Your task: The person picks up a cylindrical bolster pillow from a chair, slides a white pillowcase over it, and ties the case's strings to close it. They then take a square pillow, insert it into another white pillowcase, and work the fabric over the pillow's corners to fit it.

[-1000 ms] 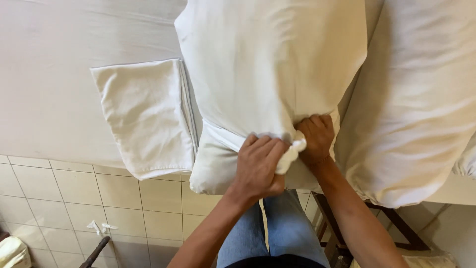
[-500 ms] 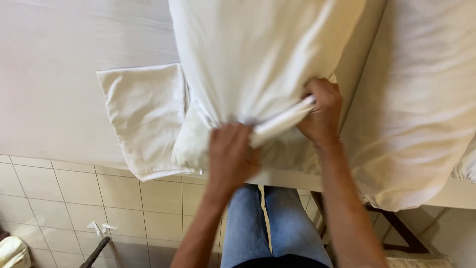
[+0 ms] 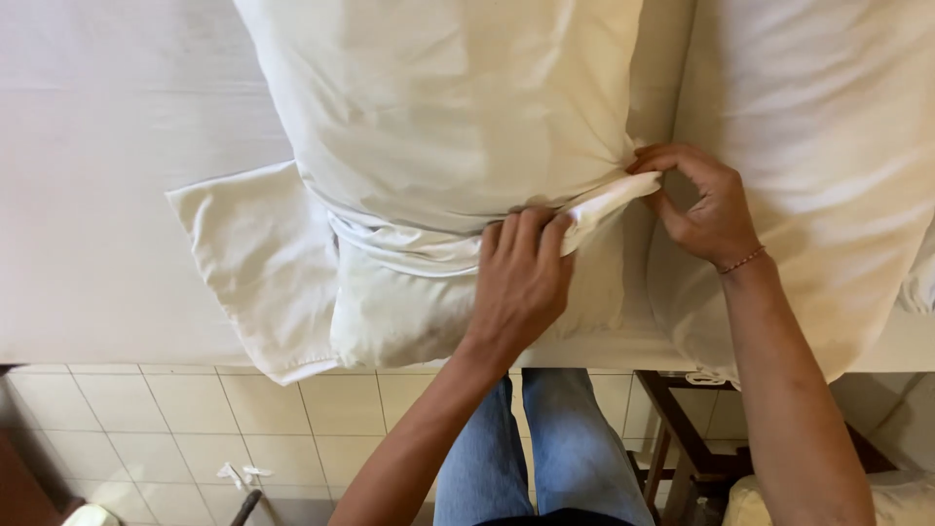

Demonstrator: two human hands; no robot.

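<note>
Between both hands, left and right, pillowcase flap (each grip closed on it).

A white-sheeted bed fills the upper view, with pale square floor tiles below its edge and a dark wooden stand at its lower right.

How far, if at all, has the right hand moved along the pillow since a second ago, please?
Yes. The right hand has slid rightward, away from the left hand, to the pillow's right corner.
</note>
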